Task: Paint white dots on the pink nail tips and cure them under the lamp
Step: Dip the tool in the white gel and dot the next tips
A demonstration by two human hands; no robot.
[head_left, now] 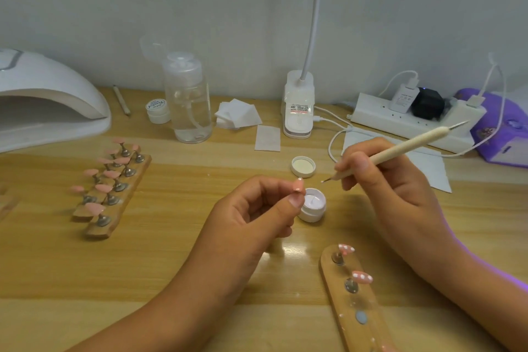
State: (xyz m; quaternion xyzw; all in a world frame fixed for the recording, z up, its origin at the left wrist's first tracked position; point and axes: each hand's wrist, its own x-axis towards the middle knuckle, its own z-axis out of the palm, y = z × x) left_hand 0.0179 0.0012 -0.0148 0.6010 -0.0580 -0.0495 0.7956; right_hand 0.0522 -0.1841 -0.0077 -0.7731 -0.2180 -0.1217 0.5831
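At the lower right of the frame a wooden holder point(360, 306) lies on the surface point(143, 251). Its upper pegs carry two dotted nail tips point(362, 277), pink with white spots. Above it, mid-frame, the left hand point(251, 214) has its grip clenched on a pink nail tip point(298, 186), pinched between thumb and forefinger and held off the surface. To the right, the right hand point(383, 180) grasps a dotting pen point(400, 148) in a writing grip. The pen's fine point aims left toward that tip, near it but apart. Just below the gap between the two hands sits an open paint jar point(313, 204) of white, partly behind the left thumb. Its lid point(303, 166) lies upturned just beyond. At the left centre, two wooden racks point(114, 208) hold plain pink tips point(108, 174). Farther back, the curing lamp point(48, 100) fills the upper left. A clear pump bottle point(187, 100), a stack of wipes point(237, 116) and a power strip point(411, 120) stand along the wall.
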